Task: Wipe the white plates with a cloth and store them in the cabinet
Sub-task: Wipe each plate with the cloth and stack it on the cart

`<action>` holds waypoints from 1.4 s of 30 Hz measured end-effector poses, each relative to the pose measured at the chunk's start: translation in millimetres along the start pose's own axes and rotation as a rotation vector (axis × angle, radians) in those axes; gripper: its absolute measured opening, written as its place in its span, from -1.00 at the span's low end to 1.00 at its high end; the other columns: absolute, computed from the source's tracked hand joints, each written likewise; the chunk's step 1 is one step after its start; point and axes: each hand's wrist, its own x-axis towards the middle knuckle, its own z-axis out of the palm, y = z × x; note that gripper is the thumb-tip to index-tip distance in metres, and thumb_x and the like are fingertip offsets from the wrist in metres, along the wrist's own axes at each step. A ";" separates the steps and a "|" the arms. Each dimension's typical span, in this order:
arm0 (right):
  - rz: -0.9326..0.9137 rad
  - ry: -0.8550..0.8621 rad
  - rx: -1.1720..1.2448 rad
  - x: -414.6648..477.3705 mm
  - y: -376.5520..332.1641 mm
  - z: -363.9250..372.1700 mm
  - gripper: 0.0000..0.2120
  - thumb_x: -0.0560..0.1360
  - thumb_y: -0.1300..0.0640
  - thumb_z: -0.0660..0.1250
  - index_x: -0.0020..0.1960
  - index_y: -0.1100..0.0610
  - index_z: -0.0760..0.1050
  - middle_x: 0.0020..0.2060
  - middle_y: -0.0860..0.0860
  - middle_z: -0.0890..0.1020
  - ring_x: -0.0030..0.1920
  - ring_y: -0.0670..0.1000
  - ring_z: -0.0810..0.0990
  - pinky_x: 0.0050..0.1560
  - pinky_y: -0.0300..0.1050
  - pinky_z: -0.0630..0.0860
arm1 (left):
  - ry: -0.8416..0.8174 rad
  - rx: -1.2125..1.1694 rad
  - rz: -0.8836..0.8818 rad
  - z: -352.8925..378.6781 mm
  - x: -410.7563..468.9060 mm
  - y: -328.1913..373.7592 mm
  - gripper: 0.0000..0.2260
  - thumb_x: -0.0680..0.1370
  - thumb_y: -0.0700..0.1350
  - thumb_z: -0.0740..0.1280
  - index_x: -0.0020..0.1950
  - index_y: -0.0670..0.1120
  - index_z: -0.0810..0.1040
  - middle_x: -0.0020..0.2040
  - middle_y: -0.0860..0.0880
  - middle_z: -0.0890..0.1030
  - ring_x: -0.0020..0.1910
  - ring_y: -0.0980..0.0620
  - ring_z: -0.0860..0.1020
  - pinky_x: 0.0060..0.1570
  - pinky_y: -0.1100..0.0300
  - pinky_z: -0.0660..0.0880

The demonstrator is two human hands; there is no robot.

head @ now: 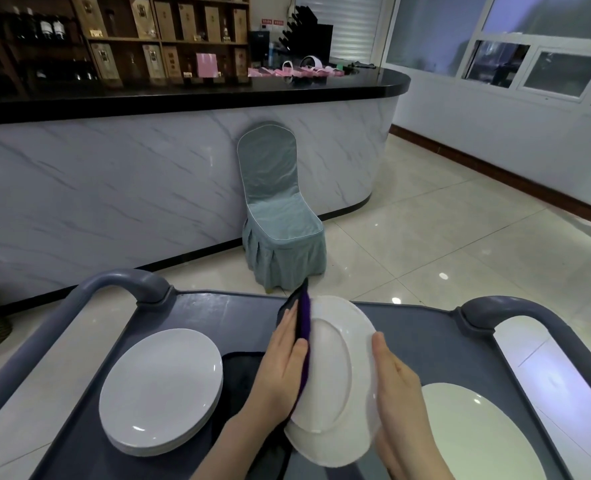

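Centre bottom of the frame: the left hand [280, 368] lies flat with straight fingers and presses a purple cloth [303, 317] against the left face of a white plate [335, 375]. The right hand [398, 386] braces the opposite rim, fingers stretched along the edge and its thumb out of sight. Neither hand is curled round anything; the plate is sandwiched between the two palms.

The plate stands nearly on edge, tilted and lifted off the grey cart [218, 299] below. This likely lets the cloth reach one face while the other hand steadies it against the push.

At lower left of the frame a stack of plates [161, 386] sits on the cart, and a single plate [474, 431] lies at lower right. The two piles probably keep wiped and unwiped apart, though which is which cannot be told. A dark cloth [238, 372] lies on the cart between the stack and the left hand.

Beyond, at mid-frame, a covered chair [280, 216] stands against a marble-fronted bar [148, 188]. No storage cabinet for the plates can be identified, so wiping appears to be the step in hand.
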 end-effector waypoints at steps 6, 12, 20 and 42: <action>0.076 0.059 0.087 4.9 -2.6 -21.6 -0.60 0.54 -0.19 0.29 0.01 0.13 0.68 -0.07 0.08 0.75 -0.11 0.08 0.74 -0.18 -0.05 0.58 | -0.005 0.011 -0.076 -0.2 -31.2 -17.5 -0.47 0.58 -0.03 0.07 0.44 0.40 -0.02 0.42 0.59 0.03 0.51 0.38 -0.01 0.44 0.48 -0.04; 0.104 -0.004 0.074 9.4 -1.1 -13.2 -0.62 0.54 -0.16 0.29 -0.14 0.08 0.73 -0.08 0.10 0.75 -0.12 0.08 0.74 -0.15 -0.03 0.57 | -0.028 0.178 0.095 -6.3 -7.7 -1.4 -0.48 0.63 -0.10 0.06 0.53 0.24 -0.02 0.53 0.41 -0.01 0.56 0.24 -0.05 0.53 0.09 -0.06; 0.028 0.135 0.196 29.9 -27.3 -17.4 -0.65 0.55 -0.20 0.32 -0.02 0.09 0.64 -0.17 -0.05 0.75 -0.22 -0.04 0.73 -0.37 -0.16 0.60 | 0.069 -0.017 -0.027 0.9 -42.0 -8.1 -0.44 0.65 -0.27 0.12 0.58 0.03 -0.01 0.60 0.09 0.07 0.57 0.17 0.04 0.56 0.00 0.01; 0.199 0.177 0.229 27.6 1.8 7.1 -0.57 0.58 -0.21 0.25 0.03 0.14 0.64 -0.16 0.06 0.75 -0.19 0.03 0.74 -0.16 -0.05 0.57 | -0.186 0.479 0.477 28.7 -31.5 30.8 -0.54 0.64 -0.11 0.07 0.56 -0.01 0.15 0.59 0.12 0.14 0.58 0.06 0.05 0.53 0.09 -0.08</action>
